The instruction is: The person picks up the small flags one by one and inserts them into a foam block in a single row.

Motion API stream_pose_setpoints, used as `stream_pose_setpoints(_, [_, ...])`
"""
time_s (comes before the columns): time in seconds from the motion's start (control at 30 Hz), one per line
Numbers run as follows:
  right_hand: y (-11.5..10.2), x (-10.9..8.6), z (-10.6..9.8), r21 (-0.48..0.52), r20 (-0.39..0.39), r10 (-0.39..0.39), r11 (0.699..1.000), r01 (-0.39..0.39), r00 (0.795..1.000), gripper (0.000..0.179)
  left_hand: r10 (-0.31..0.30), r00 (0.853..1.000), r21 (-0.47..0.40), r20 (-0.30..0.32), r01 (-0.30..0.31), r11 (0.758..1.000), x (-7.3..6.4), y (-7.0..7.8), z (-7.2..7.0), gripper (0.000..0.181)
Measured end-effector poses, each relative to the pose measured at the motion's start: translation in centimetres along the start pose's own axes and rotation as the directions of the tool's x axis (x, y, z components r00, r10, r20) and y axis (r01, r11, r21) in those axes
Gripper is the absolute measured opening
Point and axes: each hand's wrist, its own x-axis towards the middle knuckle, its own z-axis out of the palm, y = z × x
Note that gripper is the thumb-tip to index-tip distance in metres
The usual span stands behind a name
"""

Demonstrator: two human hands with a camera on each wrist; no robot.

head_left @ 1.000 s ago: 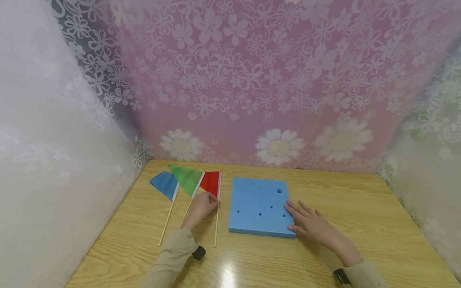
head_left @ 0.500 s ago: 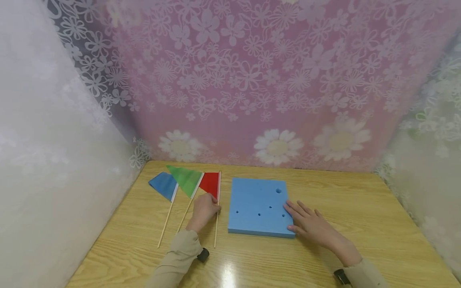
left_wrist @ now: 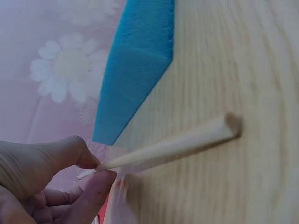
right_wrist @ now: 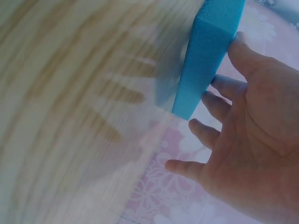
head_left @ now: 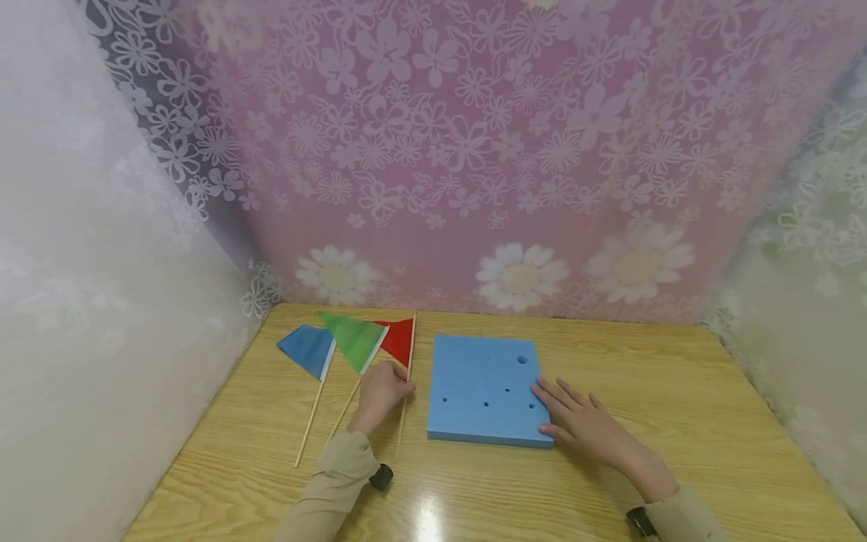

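The wooden stick (head_left: 403, 425) of the red flag (head_left: 401, 339) is pinched between the thumb and the curled forefinger of the left hand (head_left: 381, 395), just below the cloth; in the left wrist view, the stick's lower end is pointed toward the camera, and whether the tabletop is touched by it cannot be told. The red flag is placed between the green flag (head_left: 354, 340) and the blue foam board (head_left: 474, 376), and part of its cloth is covered by the green one. The stick of the green flag is partly hidden by the left hand and forearm, while the blue flag (head_left: 308, 351) is laid farthest left, its stick slanted toward the near edge. The board is set flat on the wooden table (head_left: 711, 429), pierced by several small holes and one larger hole (head_left: 522, 360) near its far right corner. Its right edge is touched by the fingertips of the right hand (head_left: 588, 425) — the fingers are spread and nearly straight, with nothing grasped. Beige sleeves (head_left: 335, 482) and a black strap (head_left: 381, 477) at each wrist are seen. The table is backed by a pink floral cloth (head_left: 474, 173), printed with large white daisies along its lower part.
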Motion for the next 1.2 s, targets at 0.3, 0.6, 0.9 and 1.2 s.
stream_pose_setpoints(0.3, [-0.1,0.1,-0.2,-0.007,0.014,0.009,1.000,-0.009,1.000,0.065,-0.019,0.999,-0.298,0.031,0.027,0.954,0.5,0.3,-0.9,0.010])
stream_pose_setpoints(0.6, [-0.3,0.0,-0.3,-0.019,0.007,-0.003,1.000,0.003,1.000,0.064,0.072,0.997,-0.425,-0.003,-0.067,0.903,0.7,2.1,-1.6,0.020])
stream_pose_setpoints(0.9, [-0.1,0.1,0.0,-0.039,0.014,-0.001,0.999,0.002,1.000,0.064,0.169,0.983,-0.531,-0.076,-0.184,0.827,0.9,5.5,-1.5,0.027])
stream_pose_setpoints(1.2, [-0.2,-0.1,0.0,-0.030,-0.006,-0.027,0.999,0.027,1.000,0.063,0.209,0.973,-0.596,-0.098,-0.226,0.771,0.8,8.6,-0.3,0.023])
